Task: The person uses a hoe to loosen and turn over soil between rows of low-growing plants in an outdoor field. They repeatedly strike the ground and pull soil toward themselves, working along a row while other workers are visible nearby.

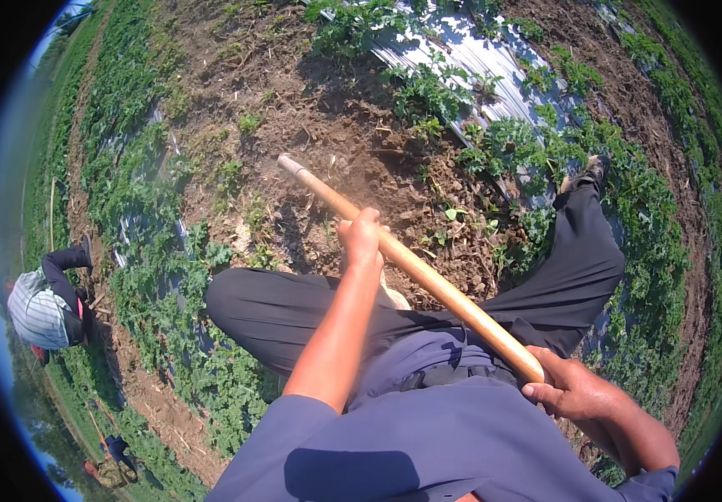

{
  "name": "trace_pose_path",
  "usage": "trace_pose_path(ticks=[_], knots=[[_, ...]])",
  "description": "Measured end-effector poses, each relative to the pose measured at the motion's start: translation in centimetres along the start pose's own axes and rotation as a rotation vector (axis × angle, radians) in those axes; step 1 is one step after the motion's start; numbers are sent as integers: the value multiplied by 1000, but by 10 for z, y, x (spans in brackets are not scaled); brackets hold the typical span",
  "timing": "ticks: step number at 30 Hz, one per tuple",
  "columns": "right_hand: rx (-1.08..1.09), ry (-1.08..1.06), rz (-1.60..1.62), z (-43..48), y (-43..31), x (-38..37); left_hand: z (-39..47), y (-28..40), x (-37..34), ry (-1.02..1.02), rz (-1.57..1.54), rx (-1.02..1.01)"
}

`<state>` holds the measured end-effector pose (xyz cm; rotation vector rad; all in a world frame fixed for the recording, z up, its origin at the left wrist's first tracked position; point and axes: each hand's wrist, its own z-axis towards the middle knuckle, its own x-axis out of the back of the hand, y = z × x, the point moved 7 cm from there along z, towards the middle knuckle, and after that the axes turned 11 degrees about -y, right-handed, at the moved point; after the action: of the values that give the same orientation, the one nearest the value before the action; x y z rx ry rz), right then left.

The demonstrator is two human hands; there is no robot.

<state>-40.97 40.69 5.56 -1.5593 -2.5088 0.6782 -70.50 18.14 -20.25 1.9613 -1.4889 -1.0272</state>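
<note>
A long wooden tool handle [442, 282] runs slantwise across the front of my body. My left hand [362, 241] is closed around its middle part. Near the thick butt end, my right hand [565, 383] grips the handle by my waist, thumb towards the tip. The handle's far end, with a greyish collar [292, 164], lies over the soil; whatever head it bears cannot be made out. Loose brown soil [392, 157] with small weeds [454, 214] spreads in front of me, between my legs.
Leafy green crop rows [141, 251] stand on both sides. Silvery plastic mulch film [486, 69] covers the bed at top right. My shoe [596, 169] rests among leaves at the right. At the far left a person [40, 310] bends over; another person [113, 464] is lower down.
</note>
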Motion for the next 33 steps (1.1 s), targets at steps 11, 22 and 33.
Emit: trace_pose_path(ticks=[11,22,33], knots=[[332,26,73,80,-55,26,-18,121,-24,-154,-45,-303],[301,144,-72,177,-63,32,17,0,-6,71,153,-170],[212,371,-3,55,5,5,-95,-48,-88,-391,37,42]])
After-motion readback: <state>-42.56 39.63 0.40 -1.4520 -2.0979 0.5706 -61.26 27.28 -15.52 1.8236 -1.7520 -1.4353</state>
